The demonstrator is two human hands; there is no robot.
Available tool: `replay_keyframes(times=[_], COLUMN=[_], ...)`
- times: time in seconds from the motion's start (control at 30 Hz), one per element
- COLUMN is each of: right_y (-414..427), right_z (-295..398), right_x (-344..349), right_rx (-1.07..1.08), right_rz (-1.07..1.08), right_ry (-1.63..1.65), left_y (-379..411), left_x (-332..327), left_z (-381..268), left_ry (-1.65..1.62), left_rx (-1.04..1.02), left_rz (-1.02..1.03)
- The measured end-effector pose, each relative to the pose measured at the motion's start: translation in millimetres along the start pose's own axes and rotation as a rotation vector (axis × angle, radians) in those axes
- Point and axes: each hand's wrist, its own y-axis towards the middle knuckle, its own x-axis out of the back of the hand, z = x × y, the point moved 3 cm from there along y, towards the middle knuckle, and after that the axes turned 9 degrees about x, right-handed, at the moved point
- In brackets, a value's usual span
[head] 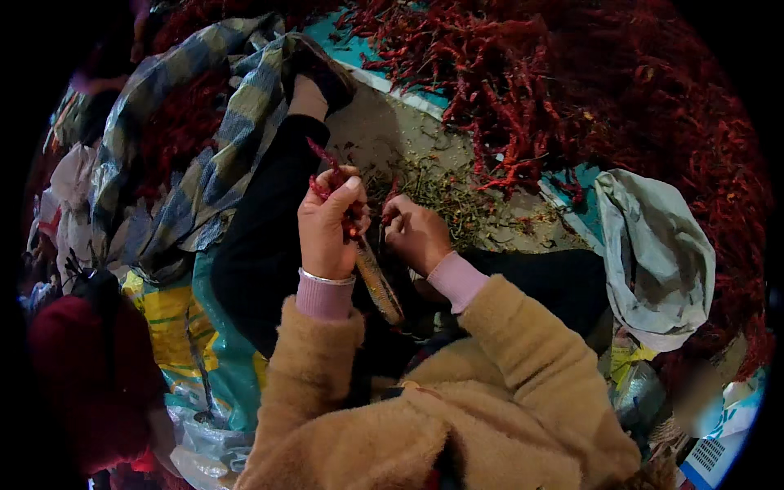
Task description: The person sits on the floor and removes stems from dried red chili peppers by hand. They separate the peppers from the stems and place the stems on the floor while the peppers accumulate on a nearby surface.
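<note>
My left hand [334,220] is closed around several dried red chili peppers [323,152], which stick out above the fingers and between them. Just to its right, my right hand [416,233] pinches a small dark red chili [391,195] by thumb and fingers. The hands are near each other without touching. Green chili stems [468,211] and pale seeds lie scattered on the ground beyond the right hand. A long object with a scaly-looking surface [378,282] lies below the hands; its kind is unclear.
A large heap of dried red chilies [514,79] spreads ahead and right. An open pale sack [655,263] stands at right. A checked woven sack [245,116] with chilies is at left, above a green and yellow sack [177,324]. Someone in dark red [79,380] is at far left.
</note>
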Motion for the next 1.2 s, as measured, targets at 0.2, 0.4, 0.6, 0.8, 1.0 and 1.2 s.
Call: replay_keyframes(times=[0.2,0.4,0.6,0.8,1.0,1.2], right_y=[-2,11,-13,-62,-78,-60], right_z=[-9,-16,-25,16,-6,0], right_x=[10,-25,-12,62,93,95], right_rx=[-0.08,-0.189,0.129,0.221,0.357,0.225], right_rz=[0.089,0.123,-0.137,-0.131,-0.206,-0.161], right_ry=[-0.103,0.119,0.439,0.107,0.063,0.123], left_y=[-6,-19,-13,-32,-21,-42], left_x=[12,1,35,-40,-69,-76], left_z=[-15,-16,23,46,63,58], left_ry=[-0.001,0.074,0.154,0.45,0.415,0.362], left_rx=[-0.119,-0.03,0.064,0.133,0.286,-0.139], left_rz=[-0.029,-0.047,-0.045,0.122,0.227,0.098])
